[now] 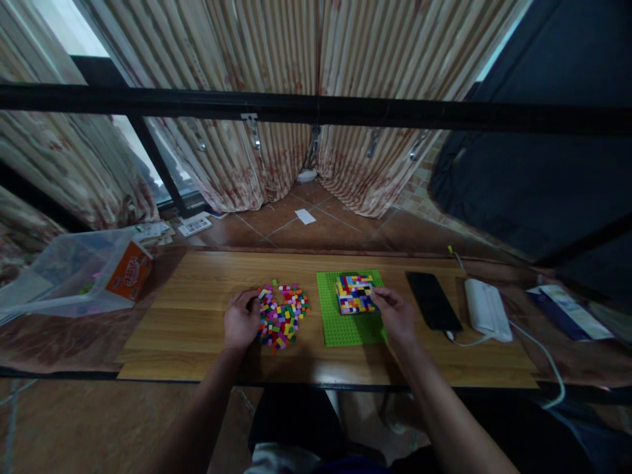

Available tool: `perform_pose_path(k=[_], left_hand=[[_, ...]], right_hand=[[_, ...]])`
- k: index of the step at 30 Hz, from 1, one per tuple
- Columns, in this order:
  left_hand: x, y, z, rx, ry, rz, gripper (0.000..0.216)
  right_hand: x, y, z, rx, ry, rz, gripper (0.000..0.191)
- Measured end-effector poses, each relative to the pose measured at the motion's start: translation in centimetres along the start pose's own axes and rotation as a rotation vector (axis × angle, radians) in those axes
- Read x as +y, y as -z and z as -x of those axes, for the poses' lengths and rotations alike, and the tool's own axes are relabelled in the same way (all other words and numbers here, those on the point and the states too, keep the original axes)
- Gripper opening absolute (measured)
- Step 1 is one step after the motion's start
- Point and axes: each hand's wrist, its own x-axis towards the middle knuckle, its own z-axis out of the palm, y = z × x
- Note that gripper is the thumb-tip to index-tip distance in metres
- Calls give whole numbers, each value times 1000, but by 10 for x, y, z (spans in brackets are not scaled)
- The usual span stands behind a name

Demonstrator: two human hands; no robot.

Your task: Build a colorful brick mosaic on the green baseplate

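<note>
A block of small toy bricks (353,303) stands flat on the far half of a green base (343,334), toward the middle of that base. One side faces the person, the rows of bricks running left to right, in line with the table's long edge. Its long axis seems to run that way too, though the view is small and dim, and the right hand (395,316) covers the right end. That hand has thumb and fingers drawn close together at the block's right edge; whether a loose brick is between them, I cannot tell. The left hand (241,320) is half curled at the left side of a pile of loose bricks (284,317); I cannot tell if it holds one.

The table (182,316) has a brown wood-grain top. Right of the base lie a black phone (433,301), slanting, and a white box (488,309) with a cable (548,352). Left of the table sits a clear plastic bin (74,263) with an orange label (129,271). Beyond, striped curtains (266,59) hang over a tiled floor (276,220), where a white paper (305,216) lies. A dark rail (316,108) crosses the view.
</note>
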Motion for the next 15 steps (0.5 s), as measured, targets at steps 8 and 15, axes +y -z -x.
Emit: perform_pose_path(k=[8,15], left_hand=[[-1,-2,0,15,-10,6,21],[0,-3,3,32,-22,1,19]], right_hand=[[-9,5,59,-71,193,18,25],[-16,-37,105,-527,388,235,19]])
